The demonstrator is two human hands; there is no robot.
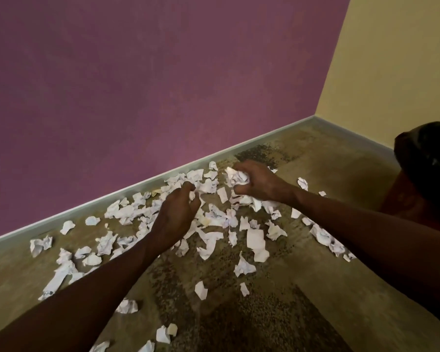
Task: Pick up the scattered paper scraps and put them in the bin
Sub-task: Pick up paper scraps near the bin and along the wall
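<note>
Several crumpled white paper scraps lie scattered over the brown carpet, thickest along the skirting board. My right hand grips a bunch of crumpled scraps just above the pile near the wall. My left hand has its fingers curled round a small scrap close to the floor. The bin, lined with a black bag, shows at the right edge, beyond my right forearm.
A purple wall and a pale skirting board bound the floor ahead. A yellow wall closes the corner on the right. Patterned carpet runs toward me with a few stray scraps.
</note>
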